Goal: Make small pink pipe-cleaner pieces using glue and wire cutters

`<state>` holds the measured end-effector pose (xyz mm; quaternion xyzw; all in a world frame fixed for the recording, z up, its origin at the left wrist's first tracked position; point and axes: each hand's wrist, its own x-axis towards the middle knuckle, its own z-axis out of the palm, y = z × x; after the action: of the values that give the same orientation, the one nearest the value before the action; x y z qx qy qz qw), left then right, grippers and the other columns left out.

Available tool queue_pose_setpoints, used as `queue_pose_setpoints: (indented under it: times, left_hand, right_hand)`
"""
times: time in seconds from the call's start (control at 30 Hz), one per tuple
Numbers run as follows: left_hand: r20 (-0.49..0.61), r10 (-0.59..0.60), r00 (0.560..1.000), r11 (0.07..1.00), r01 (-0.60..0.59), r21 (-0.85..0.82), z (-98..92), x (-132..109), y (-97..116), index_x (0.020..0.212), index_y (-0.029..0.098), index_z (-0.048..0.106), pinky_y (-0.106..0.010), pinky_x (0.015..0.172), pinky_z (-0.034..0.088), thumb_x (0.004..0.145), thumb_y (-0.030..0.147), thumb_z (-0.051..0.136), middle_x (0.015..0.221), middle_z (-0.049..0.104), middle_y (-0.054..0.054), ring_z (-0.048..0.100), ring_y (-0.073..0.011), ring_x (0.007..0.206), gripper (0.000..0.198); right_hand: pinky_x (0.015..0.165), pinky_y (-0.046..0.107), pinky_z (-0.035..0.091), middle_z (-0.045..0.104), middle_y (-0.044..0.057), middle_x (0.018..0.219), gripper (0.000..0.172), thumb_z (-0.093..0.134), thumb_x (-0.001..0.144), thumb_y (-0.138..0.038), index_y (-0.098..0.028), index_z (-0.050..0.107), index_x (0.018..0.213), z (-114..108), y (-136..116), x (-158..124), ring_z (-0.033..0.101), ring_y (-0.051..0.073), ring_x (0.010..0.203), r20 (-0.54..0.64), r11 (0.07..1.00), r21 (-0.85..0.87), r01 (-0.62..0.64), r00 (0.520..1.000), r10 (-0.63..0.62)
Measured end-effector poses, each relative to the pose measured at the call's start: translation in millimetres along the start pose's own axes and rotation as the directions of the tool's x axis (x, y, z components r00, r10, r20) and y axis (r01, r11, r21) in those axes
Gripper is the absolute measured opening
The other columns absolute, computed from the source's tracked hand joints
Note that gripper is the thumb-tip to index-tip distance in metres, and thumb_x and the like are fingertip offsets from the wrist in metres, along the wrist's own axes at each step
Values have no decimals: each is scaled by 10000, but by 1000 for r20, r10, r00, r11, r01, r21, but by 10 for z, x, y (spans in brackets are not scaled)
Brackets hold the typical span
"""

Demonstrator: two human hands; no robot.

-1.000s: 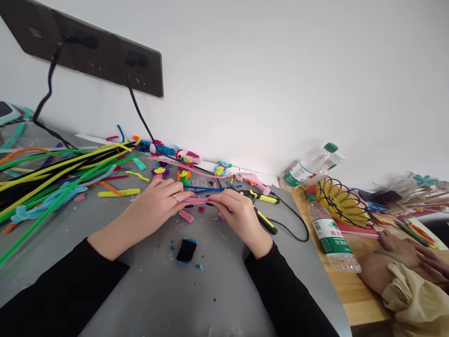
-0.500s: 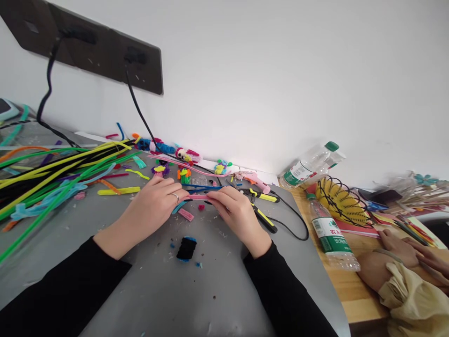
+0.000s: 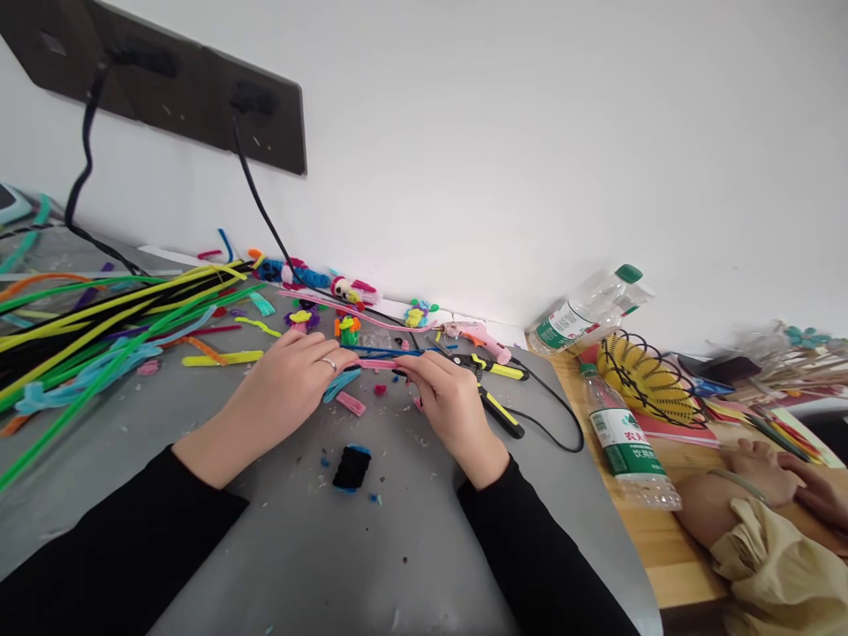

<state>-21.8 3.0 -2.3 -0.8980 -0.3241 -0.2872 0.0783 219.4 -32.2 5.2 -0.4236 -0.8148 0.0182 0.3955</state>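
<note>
A short pink pipe cleaner [image 3: 378,364] is pinched between both of my hands just above the grey table top [image 3: 278,548]. My left hand [image 3: 291,382], with a ring on one finger, grips its left end with curled fingers. At the other end my right hand [image 3: 449,402] is closed on it with fingertips pressed together. A light blue pipe cleaner piece [image 3: 341,384] lies under my left fingers. A small black and blue wound piece [image 3: 352,468] rests on the table between my wrists. A loose pink piece [image 3: 351,404] lies nearby.
A heap of long yellow, green and blue pipe cleaners [image 3: 99,327] covers the left. Small finished figures [image 3: 348,291] line the wall. Yellow-handled pliers [image 3: 494,389], a pink glue gun [image 3: 478,338], two water bottles [image 3: 623,446], a wire basket [image 3: 646,375] and another person's hands [image 3: 761,473] sit right.
Both hands have shifted slightly away from me with the pink pipe cleaner. The view has tilted a little. The other person's hands at the right moved slightly.
</note>
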Motion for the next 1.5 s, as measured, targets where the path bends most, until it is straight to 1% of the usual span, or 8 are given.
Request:
queue_pose_setpoints:
  times: [0.23,0.43,0.73,0.97,1.23,1.33,1.4,1.5]
  left_hand:
    - [-53,29,998,1000,-29,9,-3,-11,-24,1092,165,732,-381,785,450,1018,57,311,869,744,-76,626,-249,786,441]
    - [-28,-1,1000,997,-1,-74,-7,-54,-113,1088,182,727,-389,800,462,1036,96,263,894,764,-76,645,-251,811,475]
    - [246,-267,932,894,335,-299,-41,-14,40,865,218,641,-433,817,519,1035,377,291,813,671,-70,648,-275,807,421]
    - [261,-347,901,794,431,-429,1,-65,48,906,234,663,-401,823,539,1012,470,345,969,736,-89,688,-309,972,410]
    - [250,-235,939,855,322,-406,-58,-26,8,678,237,520,-322,623,423,1050,399,324,677,587,-18,562,-208,649,450]
    - [138,-176,975,903,216,-373,-30,-33,3,1014,218,694,-347,770,461,1087,372,316,917,710,-51,630,-239,858,415]
    - [68,-105,992,944,121,-308,-1,-40,-1,1267,222,667,-378,864,450,1105,348,313,1011,717,-65,623,-253,940,410]
    - [4,-9,1000,984,10,-176,23,-35,4,1345,203,652,-405,882,430,1110,319,320,960,680,-79,585,-262,889,423]
  right_hand:
    - [643,231,504,707,36,714,388,409,1119,-317,-165,765,1090,-64,6,21,649,136,631,35,997,27,-69,997,68]
    - [591,211,452,639,-15,610,373,393,1125,-321,-183,740,1115,-131,-13,24,592,118,530,208,985,37,-166,966,155]
    - [829,350,461,700,81,887,343,361,1117,-175,-148,663,1279,-57,-41,80,583,210,843,205,933,-303,193,970,-135]
    - [743,314,474,683,88,935,379,300,1123,-151,-131,653,1260,-4,-48,32,577,193,837,261,936,-231,264,944,-202]
    - [755,256,504,694,78,981,310,388,1124,-232,-188,690,1177,-86,-32,21,654,163,871,267,995,-75,72,962,-49]
    - [712,242,490,706,75,998,326,377,1131,-264,-192,690,1182,-103,-32,23,677,155,857,271,995,-92,34,963,-8]
    - [673,237,472,708,68,980,329,380,1129,-265,-198,699,1179,-98,-22,19,682,153,837,264,991,-131,17,964,19]
    - [653,238,460,706,68,968,332,384,1126,-260,-187,703,1181,-88,-21,17,682,154,824,255,989,-146,-1,966,39]
